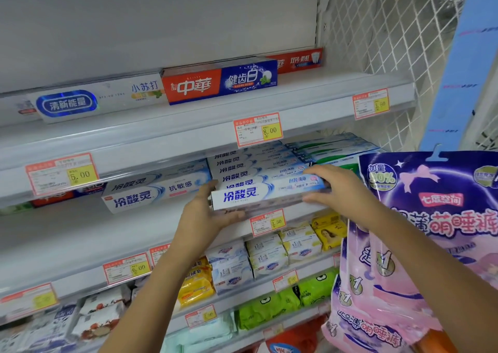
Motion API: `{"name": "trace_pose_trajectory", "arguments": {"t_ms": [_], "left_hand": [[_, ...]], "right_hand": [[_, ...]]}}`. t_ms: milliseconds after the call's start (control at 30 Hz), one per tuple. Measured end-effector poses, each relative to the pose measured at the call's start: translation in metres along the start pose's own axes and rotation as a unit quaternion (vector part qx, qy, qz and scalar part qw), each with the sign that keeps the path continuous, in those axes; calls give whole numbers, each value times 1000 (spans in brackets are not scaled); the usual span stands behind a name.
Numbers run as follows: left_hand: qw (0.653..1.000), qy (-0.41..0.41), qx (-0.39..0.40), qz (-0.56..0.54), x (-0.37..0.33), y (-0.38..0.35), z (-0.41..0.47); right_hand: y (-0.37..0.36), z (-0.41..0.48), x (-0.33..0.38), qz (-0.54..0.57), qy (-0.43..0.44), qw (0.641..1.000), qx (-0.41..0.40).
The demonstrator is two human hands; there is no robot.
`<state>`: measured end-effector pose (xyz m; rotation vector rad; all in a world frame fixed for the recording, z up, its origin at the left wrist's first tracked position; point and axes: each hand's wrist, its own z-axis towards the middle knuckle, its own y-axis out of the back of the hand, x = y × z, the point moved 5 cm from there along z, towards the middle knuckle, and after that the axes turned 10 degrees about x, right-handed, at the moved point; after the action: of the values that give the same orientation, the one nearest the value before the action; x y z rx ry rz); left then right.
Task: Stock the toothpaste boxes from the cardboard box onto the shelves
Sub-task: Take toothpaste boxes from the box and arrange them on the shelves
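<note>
The cardboard box is lying out of view, and the hanging purple-and-pink printed bags [431, 231] are hiding the shelf's right end. Both hands are gripping a long white-and-blue toothpaste box [266, 195] reading 冷酸灵, at the front lip of the middle white shelf [134, 218]: left hand [204, 215] curling around its left end, right hand [339, 188] clasping its right end. Behind it, a stack of matching boxes [253, 165] is sitting under an 8.00 price tag [258, 129]. Bare shelf is lying open to the left.

Both arms reach up, left hand [205, 212] and right hand [335, 187] each in a closed grip.
</note>
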<state>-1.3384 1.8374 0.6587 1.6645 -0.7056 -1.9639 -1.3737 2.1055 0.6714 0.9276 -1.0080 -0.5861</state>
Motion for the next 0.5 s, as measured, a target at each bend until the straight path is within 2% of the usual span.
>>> {"name": "trace_pose_trajectory", "arguments": {"t_ms": [133,300,400,500], "left_hand": [[998,-30,-54,27,-2,5,-2],[998,-15,-48,41,-1,5,-1],[998,-9,-38,50,-4,6,-4],[997,-25,-66,38,-8,12,-10]], "right_hand": [[10,21,8,-40,2,997,70],[24,31,16,-37,25,994,97],[26,31,15,11,18,995,94],[27,26,14,115,11,990,84]]}}
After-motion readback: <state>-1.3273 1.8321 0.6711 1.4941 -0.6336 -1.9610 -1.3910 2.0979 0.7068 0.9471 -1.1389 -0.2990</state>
